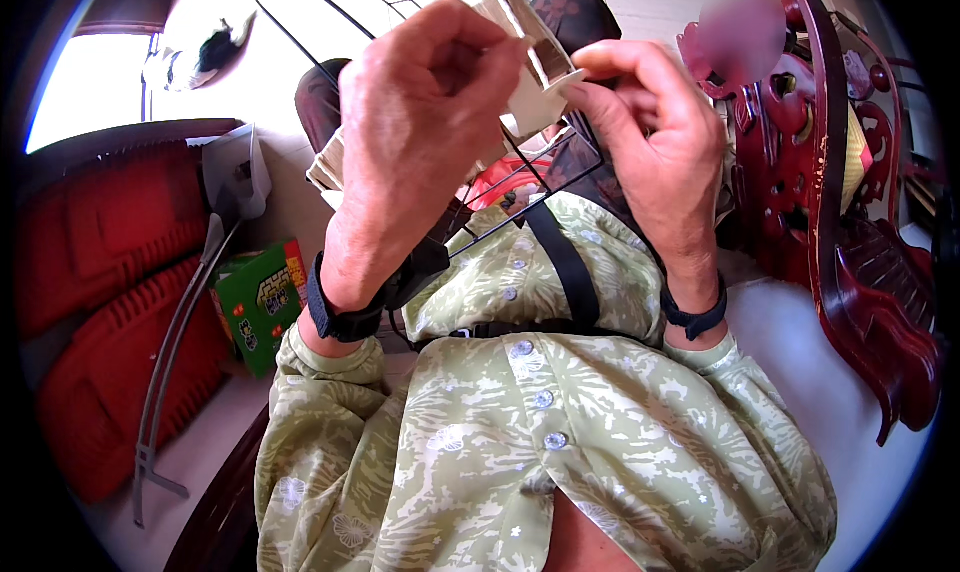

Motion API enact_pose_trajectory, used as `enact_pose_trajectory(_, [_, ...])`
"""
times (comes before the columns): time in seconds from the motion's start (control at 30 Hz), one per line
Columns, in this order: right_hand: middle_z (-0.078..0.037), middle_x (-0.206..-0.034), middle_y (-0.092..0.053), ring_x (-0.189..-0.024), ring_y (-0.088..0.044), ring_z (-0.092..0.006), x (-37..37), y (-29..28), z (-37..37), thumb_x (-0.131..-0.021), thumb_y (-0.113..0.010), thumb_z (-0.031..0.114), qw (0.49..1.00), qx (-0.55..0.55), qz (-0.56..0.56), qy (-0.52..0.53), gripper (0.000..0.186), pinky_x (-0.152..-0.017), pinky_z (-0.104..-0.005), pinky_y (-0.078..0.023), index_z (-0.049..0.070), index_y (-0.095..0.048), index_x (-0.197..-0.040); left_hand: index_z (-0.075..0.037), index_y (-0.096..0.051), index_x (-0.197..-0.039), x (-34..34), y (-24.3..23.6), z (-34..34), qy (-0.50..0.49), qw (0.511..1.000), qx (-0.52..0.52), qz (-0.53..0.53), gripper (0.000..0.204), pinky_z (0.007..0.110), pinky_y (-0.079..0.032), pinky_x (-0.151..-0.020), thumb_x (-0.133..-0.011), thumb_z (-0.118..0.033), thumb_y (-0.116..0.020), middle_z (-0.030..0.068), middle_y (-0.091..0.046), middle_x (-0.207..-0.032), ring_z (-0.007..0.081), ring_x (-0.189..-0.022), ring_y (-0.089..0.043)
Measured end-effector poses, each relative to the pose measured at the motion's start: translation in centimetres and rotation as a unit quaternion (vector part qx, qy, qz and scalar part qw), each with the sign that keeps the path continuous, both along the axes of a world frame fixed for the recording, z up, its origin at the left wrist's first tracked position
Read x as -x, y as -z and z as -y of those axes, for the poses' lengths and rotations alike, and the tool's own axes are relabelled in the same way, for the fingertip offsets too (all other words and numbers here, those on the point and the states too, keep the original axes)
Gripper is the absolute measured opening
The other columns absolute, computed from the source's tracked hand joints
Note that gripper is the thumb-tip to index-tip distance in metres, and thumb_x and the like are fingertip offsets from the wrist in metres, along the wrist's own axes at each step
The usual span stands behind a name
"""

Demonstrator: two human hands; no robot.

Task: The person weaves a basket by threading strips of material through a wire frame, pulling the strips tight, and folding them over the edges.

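Note:
My left hand [420,122] is closed at the top of a bundle of folded pale cardboard strips [540,34], its thumb and index finger pinched by the bundle's edge; what they grip is partly hidden. My right hand [655,142] pinches a small cream card piece [548,100] at that bundle's end. More pale layered pieces [330,167] show behind my left wrist. A black wire frame [545,190] lies under both hands, over my lap.
Red bulky objects [120,232], a green printed box [260,317] and a bent metal frame [175,352] are at left. A carved dark-red wooden chair [830,202] stands at right. A black-and-white object [210,57] lies on the floor beyond.

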State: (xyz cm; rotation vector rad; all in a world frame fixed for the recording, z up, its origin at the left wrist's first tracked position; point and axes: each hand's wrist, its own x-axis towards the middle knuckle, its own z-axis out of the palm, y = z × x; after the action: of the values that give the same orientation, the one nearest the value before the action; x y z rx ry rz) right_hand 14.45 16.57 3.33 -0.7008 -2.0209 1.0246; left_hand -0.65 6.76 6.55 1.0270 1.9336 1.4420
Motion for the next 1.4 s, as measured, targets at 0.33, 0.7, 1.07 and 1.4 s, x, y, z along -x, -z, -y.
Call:
enact_pose_trajectory(0.33, [-0.007,-0.088,-0.067,-0.075,-0.068,-0.0227,-2.2,2.4,-3.4,-0.088,-0.072,0.011,0.980,-0.151,0.129,0.005,0.011,-0.068,-0.0327,-0.053,0.008,-0.073,-0.099,-0.003,-0.067,-0.085,0.5,1.5,0.2,-0.111,0.976,-0.036,-0.185,0.010,0.021,-0.048,-0.052,-0.086,-0.010,-0.073,0.0029,-0.067,-0.063,0.0056,-0.055,-0.062])
enact_pose_trajectory(0.7, [-0.008,-0.078,-0.069,-0.068,-0.068,-0.0208,-4.6,-2.1,-3.3,-0.088,-0.072,0.012,0.973,-0.081,0.211,-0.035,0.007,-0.063,-0.0303,-0.051,0.005,-0.071,-0.088,0.004,-0.069,-0.098,-0.6,-1.4,1.7,0.128,0.968,-0.121,-0.177,0.013,0.021,-0.049,-0.058,-0.092,0.009,-0.059,0.0058,-0.068,-0.086,0.0084,-0.065,-0.061])
enact_pose_trajectory(1.07, [-0.008,-0.097,-0.074,-0.089,-0.070,-0.0155,-3.6,-2.8,-3.3,-0.091,-0.070,0.010,0.966,0.109,0.121,-0.202,0.019,-0.080,-0.0289,-0.054,0.003,-0.072,-0.109,0.000,-0.069,-0.092,-0.2,-1.4,2.0,0.311,0.879,-0.124,-0.338,0.022,0.028,-0.054,-0.056,-0.071,0.005,-0.070,0.0084,-0.069,-0.090,0.0187,-0.068,-0.068])
enact_pose_trajectory(1.4, [-0.012,-0.096,-0.068,-0.083,-0.068,-0.0260,-1.7,-1.6,-2.3,-0.090,-0.068,0.008,0.934,0.047,0.105,-0.337,0.027,-0.073,-0.0334,-0.054,0.005,-0.069,-0.117,0.000,-0.066,-0.090,-1.2,-0.4,4.5,0.332,0.865,-0.111,-0.360,0.027,0.037,-0.059,-0.076,-0.067,-0.005,-0.079,0.0090,-0.066,-0.099,0.0277,-0.087,-0.069])
